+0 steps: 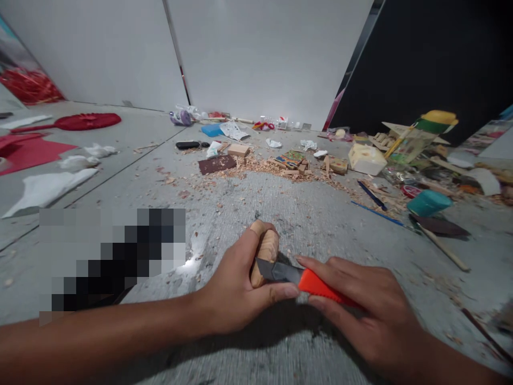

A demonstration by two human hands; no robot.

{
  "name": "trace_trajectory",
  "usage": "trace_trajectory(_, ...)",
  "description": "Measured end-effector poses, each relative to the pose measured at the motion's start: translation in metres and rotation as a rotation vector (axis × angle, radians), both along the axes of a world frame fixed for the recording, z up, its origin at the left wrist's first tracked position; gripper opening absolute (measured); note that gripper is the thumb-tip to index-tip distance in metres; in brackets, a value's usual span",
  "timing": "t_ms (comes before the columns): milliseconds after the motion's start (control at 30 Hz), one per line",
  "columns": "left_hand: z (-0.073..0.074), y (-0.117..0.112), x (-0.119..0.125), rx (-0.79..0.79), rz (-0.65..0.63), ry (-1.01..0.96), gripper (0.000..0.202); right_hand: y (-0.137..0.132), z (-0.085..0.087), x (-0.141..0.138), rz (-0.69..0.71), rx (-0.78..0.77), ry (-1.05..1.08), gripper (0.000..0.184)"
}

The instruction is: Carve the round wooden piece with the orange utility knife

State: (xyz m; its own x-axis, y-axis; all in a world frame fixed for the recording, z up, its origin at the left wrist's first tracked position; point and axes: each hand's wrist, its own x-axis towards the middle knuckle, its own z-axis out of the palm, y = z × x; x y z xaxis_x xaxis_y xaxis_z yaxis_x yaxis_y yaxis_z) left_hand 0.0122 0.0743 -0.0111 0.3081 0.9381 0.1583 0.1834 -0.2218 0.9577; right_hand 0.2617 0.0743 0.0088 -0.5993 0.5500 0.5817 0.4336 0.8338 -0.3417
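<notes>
My left hand is closed around a small rounded piece of carved wood, held up over the floor. Its thumb reaches right, against the blade side of a carving knife. My right hand grips that knife by its orange handle, with thumb below and fingers along the top. The dark flat blade points left, and its tip lies against the near face of the wood. Part of the wood is hidden by my left fingers.
Wood shavings lie across the grey floor ahead, around a brown sandpaper sheet and a wood block. To the right are a teal object, a stick and a yellow-lidded container. Red cloth lies left.
</notes>
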Motion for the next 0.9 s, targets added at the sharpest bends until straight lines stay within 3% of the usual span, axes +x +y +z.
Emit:
trace_trajectory(167, -0.0009, 0.0000, 0.0021, -0.025, 0.039, 0.014, 0.073, -0.0010, -0.0001, 0.0017, -0.032, 0.043, -0.031, 0.037)
trace_trajectory(367, -0.0017, 0.0009, 0.0010, 0.019, 0.055, 0.049, 0.065, -0.0008, 0.0021, 0.0013, -0.042, 0.058, -0.020, 0.039)
trace_trajectory(733, -0.0011, 0.0018, 0.0014, 0.017, 0.028, -0.001, 0.075, -0.0009, 0.0009, -0.0002, -0.025, -0.083, 0.011, 0.029)
trace_trajectory(900, 0.0000, 0.0009, 0.0030, 0.028, 0.047, 0.009, 0.067, -0.0018, 0.0011, -0.0003, -0.014, -0.017, 0.009, 0.032)
